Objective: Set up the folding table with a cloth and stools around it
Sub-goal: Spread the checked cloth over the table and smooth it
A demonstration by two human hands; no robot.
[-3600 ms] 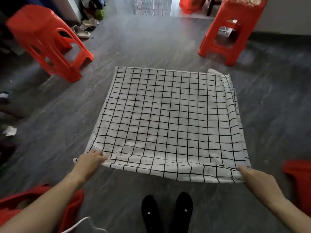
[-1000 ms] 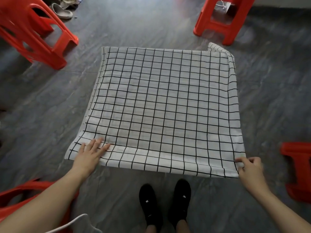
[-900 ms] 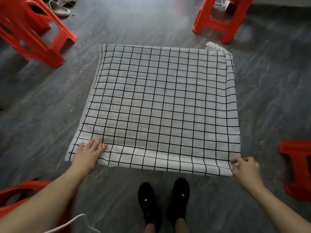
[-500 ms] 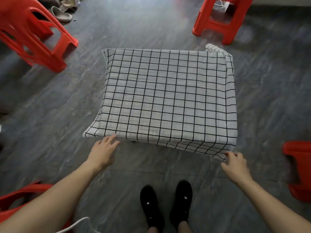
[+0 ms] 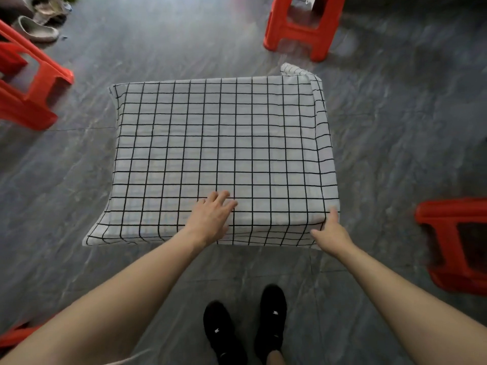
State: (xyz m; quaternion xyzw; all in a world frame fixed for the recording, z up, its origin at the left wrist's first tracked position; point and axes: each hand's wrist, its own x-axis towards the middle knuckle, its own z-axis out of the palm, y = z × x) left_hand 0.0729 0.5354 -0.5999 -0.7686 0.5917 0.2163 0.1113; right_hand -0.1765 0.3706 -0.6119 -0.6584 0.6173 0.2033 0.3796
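Grip released on the left hand (image 5: pixel 213 217), now moved in from the corner and pressing flat on the checked cloth (image 5: pixel 216 143), right hand (image 5: pixel 330 231) cupping the near right corner, cloth now draped over the bench, red stools (image 5: pixel 299 25) still apart.

Grey, marble-veined tiled floor (image 5: pixel 395 143) under soft, diffuse light; a pale slipper (image 5: pixel 37 30) lies on it at the far left corner.
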